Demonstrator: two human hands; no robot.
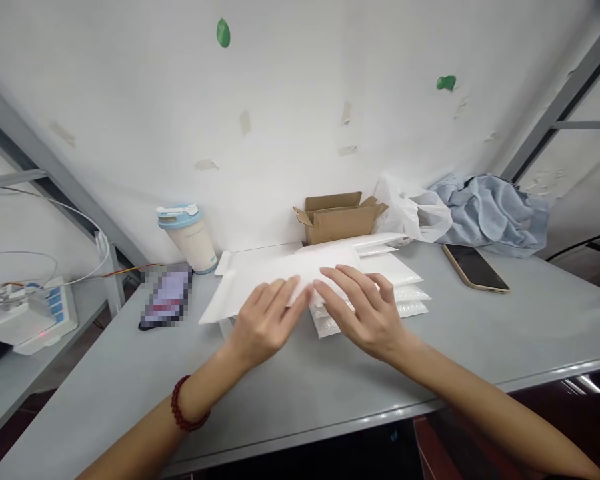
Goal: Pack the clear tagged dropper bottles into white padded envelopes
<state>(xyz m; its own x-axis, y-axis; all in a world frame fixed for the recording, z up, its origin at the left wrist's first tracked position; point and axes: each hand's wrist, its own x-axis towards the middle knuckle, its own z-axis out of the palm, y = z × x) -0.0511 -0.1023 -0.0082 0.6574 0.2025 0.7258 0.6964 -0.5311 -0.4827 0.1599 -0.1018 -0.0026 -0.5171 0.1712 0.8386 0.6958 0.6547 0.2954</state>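
A white padded envelope (250,280) lies slanted in front of me, its left end reaching past my left hand. My left hand (267,320) is closed on its near side, fingers bent over it and the thumb pointing right. My right hand (365,310) touches the right part of the envelope, fingers apart and slightly curved, with the thumb near the left thumb. Part of the envelope is hidden under both hands. A stack of similar white padded envelopes (400,270) lies beneath and to the right.
Behind the stack stand an open cardboard box (343,223) and a white plastic bag (413,210). A light-blue cloth (490,210) and a phone (475,267) lie right. Left are a lidded cup (193,243), a blurred-out item (167,297) and a power strip (50,313) with cables.
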